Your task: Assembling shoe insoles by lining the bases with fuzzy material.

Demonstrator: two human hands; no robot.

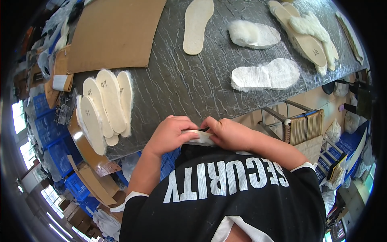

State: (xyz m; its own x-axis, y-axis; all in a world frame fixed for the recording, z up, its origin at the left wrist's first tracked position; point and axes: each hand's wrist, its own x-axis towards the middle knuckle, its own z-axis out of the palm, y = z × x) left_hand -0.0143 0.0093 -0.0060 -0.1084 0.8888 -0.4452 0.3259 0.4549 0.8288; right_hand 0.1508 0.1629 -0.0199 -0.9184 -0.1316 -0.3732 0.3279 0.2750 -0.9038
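Here we are, one fleecy insole (201,139) in hand, just off the near edge of the bench (173,84) and in front of my black shirt (234,193). My left fingers (181,123) are curled nearly closed, thumb tight on its end. My right fingers (214,126) pinch close on the other side, a small dark thing (205,129) between the two; too little shows to name it. This piece looks midway to me, not set down yet. Over to the left, a fan of insoles (108,103) lies overlapped, perhaps done, though I can't be sure. Across the right, two loose fleece pieces (266,74) and a heaped stack (302,36) look like work left over.
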